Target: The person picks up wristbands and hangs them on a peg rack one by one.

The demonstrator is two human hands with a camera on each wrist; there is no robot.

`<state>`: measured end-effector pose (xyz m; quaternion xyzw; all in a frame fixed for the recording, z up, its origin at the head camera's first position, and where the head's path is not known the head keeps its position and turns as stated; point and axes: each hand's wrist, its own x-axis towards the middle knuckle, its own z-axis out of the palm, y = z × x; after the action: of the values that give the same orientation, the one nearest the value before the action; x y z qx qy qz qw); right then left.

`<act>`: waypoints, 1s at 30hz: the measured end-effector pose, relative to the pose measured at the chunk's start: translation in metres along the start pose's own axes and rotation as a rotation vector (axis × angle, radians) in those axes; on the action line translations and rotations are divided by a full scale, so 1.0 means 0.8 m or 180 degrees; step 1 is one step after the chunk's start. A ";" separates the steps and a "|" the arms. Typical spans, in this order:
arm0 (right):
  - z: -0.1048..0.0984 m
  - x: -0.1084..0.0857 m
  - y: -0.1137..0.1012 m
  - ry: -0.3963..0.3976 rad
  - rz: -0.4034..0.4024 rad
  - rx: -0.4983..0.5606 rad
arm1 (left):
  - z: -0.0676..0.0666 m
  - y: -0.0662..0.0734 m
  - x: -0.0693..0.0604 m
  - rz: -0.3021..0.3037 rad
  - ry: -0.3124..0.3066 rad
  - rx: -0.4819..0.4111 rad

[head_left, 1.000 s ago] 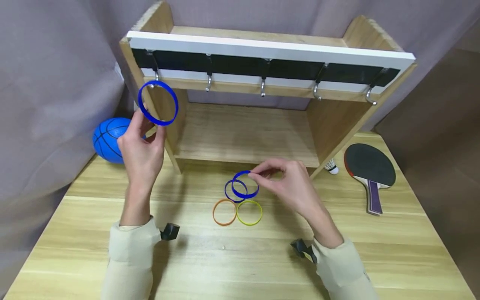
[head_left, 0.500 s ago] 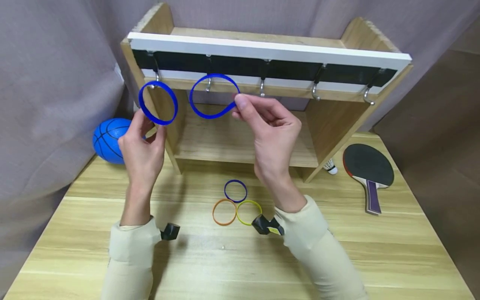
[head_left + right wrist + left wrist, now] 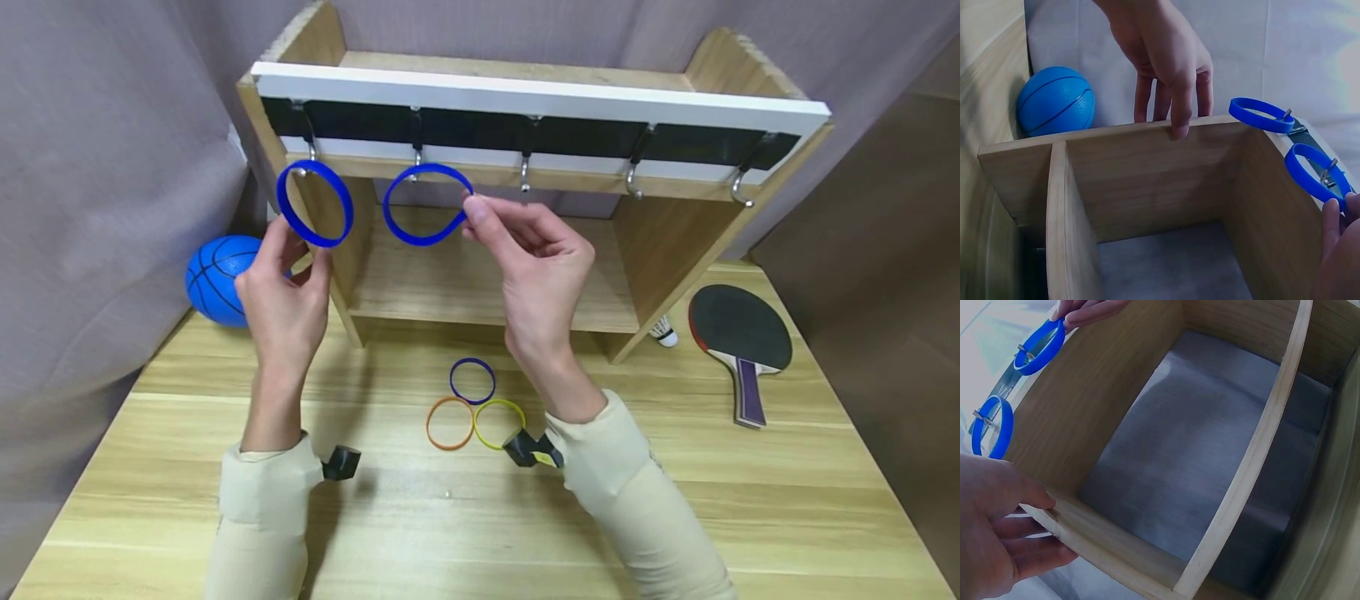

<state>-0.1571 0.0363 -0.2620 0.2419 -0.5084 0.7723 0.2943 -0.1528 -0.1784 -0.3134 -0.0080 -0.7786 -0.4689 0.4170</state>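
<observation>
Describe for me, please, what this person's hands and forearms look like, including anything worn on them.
The left hand and right hand are bare, with no gloves showing. Cream sleeves cover the forearms, ending near the wrists in broad cuffs. A small, blocky black device juts from the left cuff; another black device at the right cuff bears a yellow mark.

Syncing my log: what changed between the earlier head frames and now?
Right hand carried a wide blue ring up and left from the light wooden tabletop to the second metal hook from the left, then lowered it slightly. Nothing let go. Unchanged: left hand gripping the wooden shelf; wide blue ring on leftmost hook; thin orange ring, yellow ring, dark-blue ring.
</observation>
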 end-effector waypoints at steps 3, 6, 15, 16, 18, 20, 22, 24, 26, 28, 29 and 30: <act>-0.002 0.000 0.001 0.0000 0.0005 -0.0074 | 0.000 0.000 0.000 -0.0012 -0.0005 -0.0008; -0.008 -0.001 0.000 -0.0008 -0.0023 -0.0204 | 0.001 0.000 0.000 -0.0009 -0.0016 0.0026; -0.055 -0.015 -0.014 -0.0070 0.0141 -0.0711 | 0.000 0.001 0.000 -0.0034 -0.0006 0.0035; -0.065 -0.019 -0.016 -0.0188 0.0329 -0.0855 | 0.000 0.000 0.000 -0.0038 -0.0006 0.0025; -0.087 -0.028 -0.019 -0.0573 0.0786 -0.1292 | 0.000 0.000 -0.001 -0.0037 -0.0006 0.0029; -0.109 -0.039 -0.020 -0.1170 0.1238 -0.1930 | 0.000 0.000 -0.001 -0.0037 -0.0006 0.0048; -0.128 -0.052 -0.016 -0.1848 0.1559 -0.2516 | -0.001 -0.001 -0.001 -0.0043 -0.0003 0.0069; -0.143 -0.065 -0.009 -0.2393 0.1766 -0.2977 | -0.001 -0.001 -0.001 -0.0055 -0.0002 0.0084; -0.154 -0.079 0.002 -0.2694 0.1901 -0.3282 | -0.002 -0.001 -0.001 -0.0069 -0.0003 0.0083; -0.162 -0.092 0.012 -0.2811 0.1986 -0.3527 | -0.001 -0.001 -0.001 -0.0076 -0.0004 0.0074; -0.165 -0.097 0.016 -0.2826 0.2013 -0.3615 | -0.001 -0.001 -0.001 -0.0076 -0.0002 0.0067; -0.168 -0.101 0.020 -0.2848 0.2019 -0.3674 | 0.000 -0.002 -0.001 -0.0075 0.0002 0.0065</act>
<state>-0.1211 0.1389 -0.3761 0.1821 -0.9428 0.2634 -0.0929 -0.1527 -0.1789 -0.3149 0.0056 -0.7832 -0.4658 0.4117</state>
